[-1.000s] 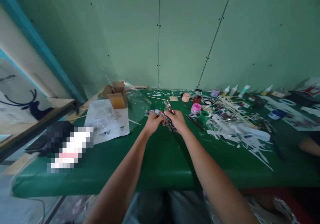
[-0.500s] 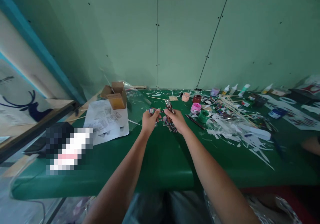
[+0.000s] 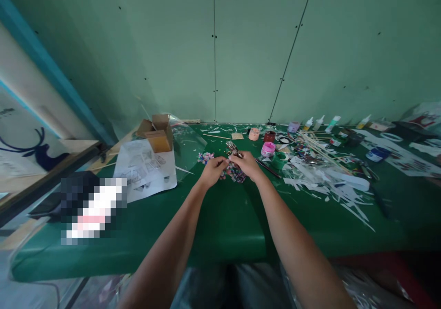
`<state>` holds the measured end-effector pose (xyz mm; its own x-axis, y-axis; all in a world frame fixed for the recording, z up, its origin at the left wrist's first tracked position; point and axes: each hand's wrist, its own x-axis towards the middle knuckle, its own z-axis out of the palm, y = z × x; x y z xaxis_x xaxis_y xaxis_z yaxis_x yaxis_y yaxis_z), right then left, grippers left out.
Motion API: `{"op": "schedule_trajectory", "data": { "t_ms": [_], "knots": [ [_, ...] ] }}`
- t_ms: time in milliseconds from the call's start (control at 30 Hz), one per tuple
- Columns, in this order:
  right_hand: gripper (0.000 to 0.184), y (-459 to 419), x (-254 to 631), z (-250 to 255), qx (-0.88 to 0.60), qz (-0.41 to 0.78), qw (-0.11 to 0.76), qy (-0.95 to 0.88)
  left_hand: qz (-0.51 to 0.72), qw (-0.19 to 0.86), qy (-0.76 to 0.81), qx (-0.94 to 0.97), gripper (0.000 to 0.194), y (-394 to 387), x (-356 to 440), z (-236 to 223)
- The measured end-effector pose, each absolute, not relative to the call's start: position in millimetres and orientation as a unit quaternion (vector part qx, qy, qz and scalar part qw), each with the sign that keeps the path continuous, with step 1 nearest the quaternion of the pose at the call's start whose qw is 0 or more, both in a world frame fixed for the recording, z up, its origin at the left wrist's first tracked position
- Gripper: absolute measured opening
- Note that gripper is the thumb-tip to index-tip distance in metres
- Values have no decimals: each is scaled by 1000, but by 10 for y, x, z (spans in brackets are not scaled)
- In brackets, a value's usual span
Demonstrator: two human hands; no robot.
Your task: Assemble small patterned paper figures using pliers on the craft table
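Close together over the table, my left hand (image 3: 214, 171) and my right hand (image 3: 246, 165) nearly meet at the fingertips. My right hand is closed on a shiny silvery metallic thing (image 3: 232, 148), whose kind I cannot make out. The left fingers are pinched; whatever lies between them is too small to name. Small multicoloured pieces (image 3: 238, 176) show beneath and between the hands. More such pieces, pink and blue (image 3: 204, 157), appear just beyond the left hand; whether they are joined together cannot be told.
An open cardboard box (image 3: 161, 136) and printed sheets (image 3: 146, 173) are on the left. Paint jars, including a pink one (image 3: 268, 149) and a green one (image 3: 279, 160), stand right of my hands. Beyond them lie paper strips (image 3: 324, 173), sticks (image 3: 322, 148) and glue bottles (image 3: 319, 123).
My left hand has come lower and nearer the right hand. The small round colourful thing at its fingers no longer shows there. An arm at the right edge has left view.
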<state>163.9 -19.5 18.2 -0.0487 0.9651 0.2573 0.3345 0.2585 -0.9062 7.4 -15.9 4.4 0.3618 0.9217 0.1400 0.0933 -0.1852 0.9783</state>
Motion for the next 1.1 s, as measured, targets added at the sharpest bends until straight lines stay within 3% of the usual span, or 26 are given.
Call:
{"op": "schedule_trajectory", "data": {
  "t_ms": [200, 300, 533, 800, 1100],
  "knots": [
    [34, -171, 1649, 146, -530, 280, 421, -681, 532, 378, 436, 619, 28, -138, 53, 89],
    [30, -156, 1611, 93, -549, 270, 376, -696, 549, 357, 453, 605, 27, -153, 45, 114],
    [27, -171, 1556, 70, -559, 238, 360, -707, 547, 307, 491, 604, 27, -137, 36, 66],
    [24, -226, 1500, 113, -606, 166, 307, -715, 538, 300, 511, 599, 25, -156, 31, 87],
    [34, -196, 1475, 90, -583, 264, 346, -686, 553, 315, 494, 592, 23, -116, 32, 37]
  ]
}}
